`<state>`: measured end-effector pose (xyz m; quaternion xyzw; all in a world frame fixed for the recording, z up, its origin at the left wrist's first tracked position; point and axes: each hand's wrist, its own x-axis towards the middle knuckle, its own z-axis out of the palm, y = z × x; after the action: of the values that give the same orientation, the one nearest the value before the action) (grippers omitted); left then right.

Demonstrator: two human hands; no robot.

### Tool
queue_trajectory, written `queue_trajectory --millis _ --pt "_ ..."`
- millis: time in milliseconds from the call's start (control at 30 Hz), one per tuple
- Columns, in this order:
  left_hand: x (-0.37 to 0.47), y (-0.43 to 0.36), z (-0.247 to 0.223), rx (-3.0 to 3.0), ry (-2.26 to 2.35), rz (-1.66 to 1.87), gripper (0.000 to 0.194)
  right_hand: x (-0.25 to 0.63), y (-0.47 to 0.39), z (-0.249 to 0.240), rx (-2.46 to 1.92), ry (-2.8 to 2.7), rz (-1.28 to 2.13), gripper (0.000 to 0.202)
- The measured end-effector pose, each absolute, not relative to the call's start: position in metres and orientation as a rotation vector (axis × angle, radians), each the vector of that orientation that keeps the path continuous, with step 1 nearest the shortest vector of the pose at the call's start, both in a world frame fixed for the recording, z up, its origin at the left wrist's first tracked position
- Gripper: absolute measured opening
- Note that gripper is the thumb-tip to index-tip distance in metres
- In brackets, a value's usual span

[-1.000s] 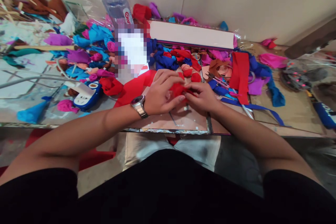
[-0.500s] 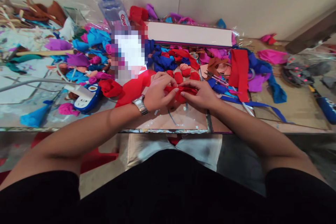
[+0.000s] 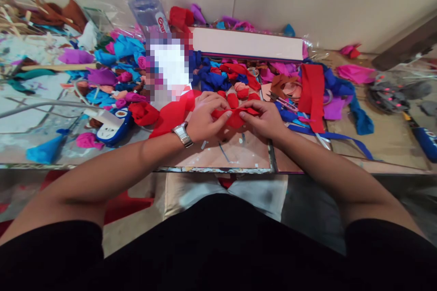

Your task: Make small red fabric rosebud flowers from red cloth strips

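Note:
Between my two hands a piece of red crepe paper is pinched and stretched just above the worktable. My left hand, with a metal watch on its wrist, grips the left end between thumb and fingers. At the other end, my right hand pinches the same piece. Small rolled red paper buds lie just beyond my fingers, beside a peach-coloured one. A wide red paper strip spreads out to the left of my left hand.
A plastic bottle stands at the back left. A blue-and-white power strip with a grey cable lies left. Scissors, a hanging red strip and blue paper ribbon are right. A long pale box sits behind colourful scraps.
My right hand has shifted slightly right, and its fingers have spread along the red paper. More of the paper's flat middle now shows between the thumbs.

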<state>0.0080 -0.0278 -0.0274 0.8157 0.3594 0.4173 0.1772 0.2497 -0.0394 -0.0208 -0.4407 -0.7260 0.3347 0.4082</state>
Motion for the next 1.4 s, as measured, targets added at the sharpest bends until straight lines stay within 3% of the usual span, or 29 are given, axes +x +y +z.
queue_trajectory --millis 667,1033,1400 --pt "0.0087 -0.0301 -0.0233 2.29 1.004 1.113 0.037 0.251 -0.0418 -0.0169 -1.069 -1.906 0.736 0.028" --pt "0.0082 -0.0289 -0.0265 2.308 0.925 1.112 0.027 0.2491 -0.0408 -0.0147 -1.086 -1.834 0.893 0.033" --pt "0.0084 -0.0303 -0.0255 2.303 0.968 1.011 0.032 0.2488 -0.0374 -0.015 -1.081 -1.766 1.055 0.045"
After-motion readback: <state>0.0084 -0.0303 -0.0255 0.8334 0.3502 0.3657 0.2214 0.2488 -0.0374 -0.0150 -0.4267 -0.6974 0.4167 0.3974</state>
